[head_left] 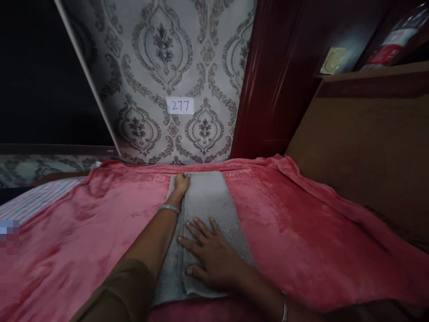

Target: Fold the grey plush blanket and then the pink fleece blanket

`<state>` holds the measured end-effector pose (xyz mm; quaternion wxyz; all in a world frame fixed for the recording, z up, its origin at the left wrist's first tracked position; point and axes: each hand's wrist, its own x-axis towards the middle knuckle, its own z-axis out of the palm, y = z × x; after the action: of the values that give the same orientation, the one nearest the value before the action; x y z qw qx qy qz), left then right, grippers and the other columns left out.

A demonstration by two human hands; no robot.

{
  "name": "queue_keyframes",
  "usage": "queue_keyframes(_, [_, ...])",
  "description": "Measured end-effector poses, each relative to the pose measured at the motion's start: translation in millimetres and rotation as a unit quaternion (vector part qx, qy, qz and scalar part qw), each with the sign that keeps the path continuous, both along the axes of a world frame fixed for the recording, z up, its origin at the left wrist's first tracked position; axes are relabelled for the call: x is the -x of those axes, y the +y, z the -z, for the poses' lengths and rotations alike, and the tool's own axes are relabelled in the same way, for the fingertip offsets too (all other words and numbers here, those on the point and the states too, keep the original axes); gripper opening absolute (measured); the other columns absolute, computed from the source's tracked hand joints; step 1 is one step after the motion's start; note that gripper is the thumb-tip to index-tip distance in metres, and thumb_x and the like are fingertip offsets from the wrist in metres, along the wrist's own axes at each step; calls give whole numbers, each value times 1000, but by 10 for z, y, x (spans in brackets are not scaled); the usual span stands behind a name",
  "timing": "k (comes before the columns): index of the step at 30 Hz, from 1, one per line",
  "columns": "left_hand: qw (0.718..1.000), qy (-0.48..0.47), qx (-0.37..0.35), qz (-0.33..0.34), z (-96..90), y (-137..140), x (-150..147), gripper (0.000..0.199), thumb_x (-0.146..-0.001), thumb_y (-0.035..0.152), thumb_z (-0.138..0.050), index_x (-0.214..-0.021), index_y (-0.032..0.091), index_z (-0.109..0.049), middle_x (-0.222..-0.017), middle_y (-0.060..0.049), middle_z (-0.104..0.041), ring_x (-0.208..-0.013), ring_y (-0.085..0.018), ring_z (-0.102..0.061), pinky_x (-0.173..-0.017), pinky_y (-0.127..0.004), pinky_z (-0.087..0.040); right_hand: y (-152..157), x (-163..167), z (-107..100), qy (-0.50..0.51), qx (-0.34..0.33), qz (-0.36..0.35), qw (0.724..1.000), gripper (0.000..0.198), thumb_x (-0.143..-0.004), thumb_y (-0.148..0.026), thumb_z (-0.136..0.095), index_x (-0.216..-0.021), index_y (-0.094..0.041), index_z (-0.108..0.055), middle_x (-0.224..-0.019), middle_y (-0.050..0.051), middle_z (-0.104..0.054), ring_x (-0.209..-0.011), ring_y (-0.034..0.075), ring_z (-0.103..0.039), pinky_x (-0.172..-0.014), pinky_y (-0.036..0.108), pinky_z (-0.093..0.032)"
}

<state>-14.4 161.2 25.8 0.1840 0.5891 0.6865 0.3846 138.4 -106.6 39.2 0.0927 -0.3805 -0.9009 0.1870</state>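
Showing plain grey on cloth (209, 197) at centre
Spreading pinkish red over the blanket (288, 232) at lower right; repeating dark grey damask on pale wallpaper (170, 80) at upper centre.

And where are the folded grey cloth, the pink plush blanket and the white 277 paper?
Folded grey cloth (211, 199): head view, upper part.
Pink plush blanket (284, 232): head view, right part.
White 277 paper (180, 106): head view, middle.
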Motion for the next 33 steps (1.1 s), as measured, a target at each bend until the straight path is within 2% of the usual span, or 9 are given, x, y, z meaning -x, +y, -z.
queue_keyframes(4, [1000, 22, 7, 4, -109, -85, -17, 11, -81, 23, -59, -78, 15, -66, -76, -7, -67, -78, -22, -65, -71, -30, -49, -26, 9, -20, 16, -18, 13, 1000, 70, -98, -64, -46, -159, -36, -28, -170, 5, -9, -156, 26, 1, -122, 61, 6])
queue_keyframes(7, [998, 53, 6, 21, -241, -198, -24, 21, -83, 21, -55, -95, 10, -69, -84, -12, -71, -79, -26, -68, -72, -35, -53, -41, 26, -41, 21, -23, 18, 999, 69, -98, -64, -46, -159, -35, -29, -169, 5, -13, -156, 28, -3, -122, 62, 4])
queue_keyframes(10, [991, 117, -30, 57, -389, -345, -71, 42, -83, 20, -55, -122, 8, -63, -121, -22, -67, -112, -31, -64, -95, -43, -51, -31, 16, -97, 23, -14, 29, 999, 70, -99, -60, -46, -160, -32, -26, -168, 7, -19, -156, 28, -10, -123, 61, -3])
queue_keyframes(13, [970, 183, -64, 147, -472, -503, -205, 54, -84, 29, -61, -136, 17, -58, -149, -16, -52, -142, -29, -43, -118, -45, -34, -39, -71, -169, 36, -20, 78, 996, 64, -103, -54, -41, -160, -27, -29, -165, 10, -27, -154, 28, -18, -124, 57, -10])
queue_keyframes(18, [904, 328, 1, 275, -331, -714, -490, 67, -92, 58, -48, -151, 28, -45, -166, -9, -29, -154, -38, -18, -121, -64, -11, -162, -283, -52, 21, -27, 157, 987, 73, -96, -64, -49, -159, -33, -30, -169, 6, -9, -155, 37, 2, -121, 66, 0])
queue_keyframes(22, [870, 398, 60, 284, -212, -767, -584, 72, -96, 65, -31, -160, 32, -28, -170, -7, -13, -155, -41, -8, -119, -70, -11, -252, -332, 167, 10, -4, 170, 985, 74, -95, -64, -50, -160, -38, -25, -169, 2, -4, -154, 38, 8, -118, 69, 5])
queue_keyframes(26, [861, 413, 59, 290, -315, -706, -648, 72, -94, 66, -37, -156, 30, -36, -168, -10, -23, -152, -43, -20, -117, -68, -20, -242, -342, 147, 20, 17, 169, 985, 73, -95, -63, -48, -160, -38, -25, -169, 1, -4, -154, 37, 10, -119, 68, 7])
queue_keyframes(29, [853, 423, 4, 306, -365, -622, -791, 70, -94, 62, -40, -155, 29, -39, -166, -10, -28, -153, -40, -20, -120, -66, -17, -208, -395, 64, 24, 37, 172, 984, 73, -96, -62, -48, -161, -37, -24, -169, 3, -6, -155, 35, 6, -121, 65, 4])
queue_keyframes(33, [838, 425, 21, 341, -212, -517, -1013, 69, -96, 61, -35, -158, 32, -32, -168, -6, -23, -154, -41, -11, -118, -71, -10, -210, -471, 84, 9, 36, 182, 983, 79, -94, -63, -52, -161, -38, -19, -169, 3, 3, -154, 35, 12, -121, 64, 2])
